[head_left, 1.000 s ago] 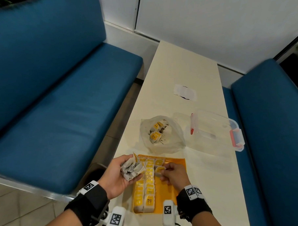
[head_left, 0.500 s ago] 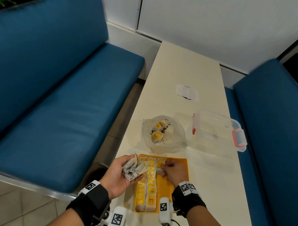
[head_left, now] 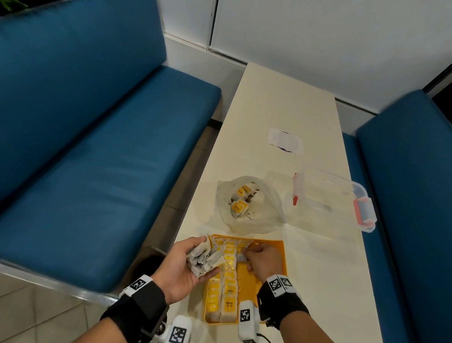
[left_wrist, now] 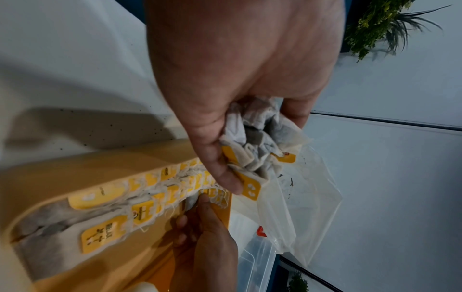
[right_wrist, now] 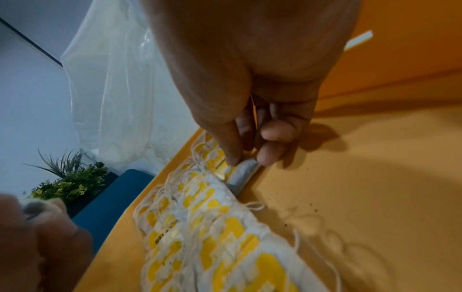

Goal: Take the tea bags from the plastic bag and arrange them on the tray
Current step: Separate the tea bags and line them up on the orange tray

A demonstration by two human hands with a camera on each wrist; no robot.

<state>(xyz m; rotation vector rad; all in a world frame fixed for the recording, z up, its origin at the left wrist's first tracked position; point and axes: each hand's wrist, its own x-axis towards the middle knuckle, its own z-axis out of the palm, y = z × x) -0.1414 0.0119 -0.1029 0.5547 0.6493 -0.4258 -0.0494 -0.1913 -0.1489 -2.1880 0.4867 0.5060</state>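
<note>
An orange tray lies at the table's near edge with rows of yellow-tagged tea bags lined along its left side. My left hand grips a bunch of tea bags just above the tray's left rim; the same bunch shows in the left wrist view. My right hand pinches one tea bag at the far end of the third row, between thumb and fingers. The clear plastic bag lies beyond the tray with several tea bags inside.
A clear lidded box with red clasps sits right of the plastic bag. A white paper slip lies farther up the cream table. Blue benches flank both sides.
My right hand has shifted slightly toward the tray's far end while setting its tea bag in the third row. The left hand keeps holding its bunch in place.
</note>
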